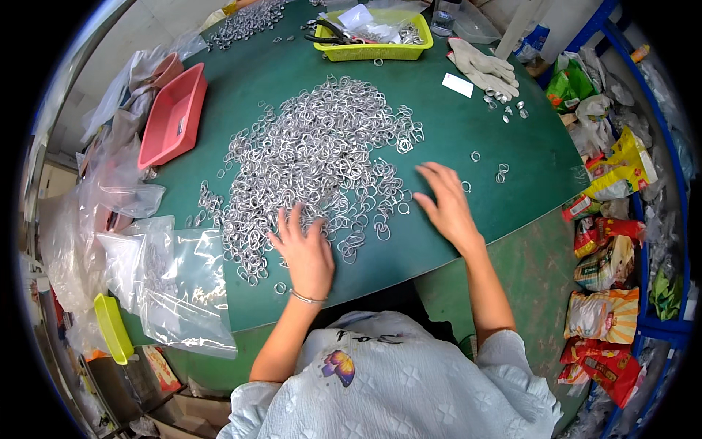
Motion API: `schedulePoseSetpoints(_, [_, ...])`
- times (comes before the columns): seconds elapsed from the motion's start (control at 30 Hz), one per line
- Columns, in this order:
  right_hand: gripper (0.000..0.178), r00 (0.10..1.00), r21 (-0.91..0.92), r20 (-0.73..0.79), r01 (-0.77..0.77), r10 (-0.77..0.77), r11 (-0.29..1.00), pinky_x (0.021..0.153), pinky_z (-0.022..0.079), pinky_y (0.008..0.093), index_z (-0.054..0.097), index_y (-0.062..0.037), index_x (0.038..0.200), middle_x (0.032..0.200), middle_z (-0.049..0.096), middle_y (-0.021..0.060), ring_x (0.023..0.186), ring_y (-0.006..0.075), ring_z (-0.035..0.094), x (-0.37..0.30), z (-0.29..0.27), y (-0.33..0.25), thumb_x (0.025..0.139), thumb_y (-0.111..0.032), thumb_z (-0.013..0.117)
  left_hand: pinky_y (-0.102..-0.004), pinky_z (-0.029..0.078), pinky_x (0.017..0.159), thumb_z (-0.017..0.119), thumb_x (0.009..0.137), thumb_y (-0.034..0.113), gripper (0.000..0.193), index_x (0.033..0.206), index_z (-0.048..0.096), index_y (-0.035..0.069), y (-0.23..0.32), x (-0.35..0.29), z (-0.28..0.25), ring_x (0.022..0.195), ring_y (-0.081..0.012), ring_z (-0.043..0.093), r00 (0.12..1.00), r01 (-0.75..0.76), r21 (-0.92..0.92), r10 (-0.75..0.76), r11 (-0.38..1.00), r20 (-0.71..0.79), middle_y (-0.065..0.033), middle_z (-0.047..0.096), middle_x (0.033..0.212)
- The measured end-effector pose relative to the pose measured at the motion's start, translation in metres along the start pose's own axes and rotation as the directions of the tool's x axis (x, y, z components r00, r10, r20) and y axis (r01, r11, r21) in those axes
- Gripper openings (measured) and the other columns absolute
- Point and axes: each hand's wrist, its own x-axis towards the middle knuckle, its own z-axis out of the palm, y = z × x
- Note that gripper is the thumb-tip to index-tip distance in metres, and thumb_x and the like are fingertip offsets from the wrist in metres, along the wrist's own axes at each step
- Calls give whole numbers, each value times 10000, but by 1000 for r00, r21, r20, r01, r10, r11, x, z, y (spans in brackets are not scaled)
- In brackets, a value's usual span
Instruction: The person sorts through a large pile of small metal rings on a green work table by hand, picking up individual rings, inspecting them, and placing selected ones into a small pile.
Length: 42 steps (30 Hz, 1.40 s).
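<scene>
A broad heap of small silver metal rings [314, 139] covers the middle of the green table. My left hand [307, 256] rests at the heap's near edge, fingers spread and fingertips among the rings; nothing is visibly gripped in it. To the right of the heap is my right hand [449, 208], open, its thumb and fingers apart, close to a few stray rings. One loose ring [280, 288] lies just left of my left wrist. More single rings [502, 173] are scattered to the right of my right hand.
At the left stand a pink tray [191, 110] and clear plastic bags [190, 293]. Far back is a yellow-green basket [373, 51] holding pliers and metal parts. A work glove [482, 67] and a white card [458, 85] lie far right. Shelving with packets [603, 316] borders the right.
</scene>
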Motion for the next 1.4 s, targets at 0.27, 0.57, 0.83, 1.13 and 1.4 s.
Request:
schedulePoseSetpoints(0.27, [134,999,37,11,-41,41,998,674,415,357,589,-20,851,779,569,95,760,268,556,5,24,3,742,-60,656,-697,166,967,630,753,110,209,957,649,153,10,-17,11,1307,-447,220,994,-54,9,53,998,100,-118,306,1428])
schedulePoseSetpoints(0.57, [155,797,730,492,-597,350,333,663,413,205,605,5,965,864,649,48,732,85,561,-7,4,-9,890,-123,564,-470,279,1033,598,728,-51,193,883,632,59,7,-14,-7,1225,-409,382,997,-18,-352,-7,936,-72,-175,440,1314])
schedulePoseSetpoints(0.83, [112,833,755,502,-553,233,352,666,443,207,613,23,949,881,613,39,799,82,574,-32,19,-46,852,-30,597,-240,526,666,579,856,22,260,1105,564,-49,40,8,6,850,-153,625,831,552,-830,-36,-86,556,-125,613,1017])
schedulePoseSetpoints(1.13, [110,843,772,324,-497,429,395,668,426,212,624,26,899,879,634,37,767,71,545,-29,16,-36,877,-62,561,-266,480,773,563,794,-64,357,1141,565,20,15,7,-1,1030,-187,531,992,51,-349,-89,936,-93,-114,522,1169])
schedulePoseSetpoints(1.4, [135,846,535,527,-404,81,742,628,463,246,645,20,900,843,648,52,727,84,570,-2,23,-53,859,-82,567,-262,507,766,456,917,64,326,1228,476,-32,29,-1,8,992,-167,564,700,678,-643,47,-355,712,-144,541,1190])
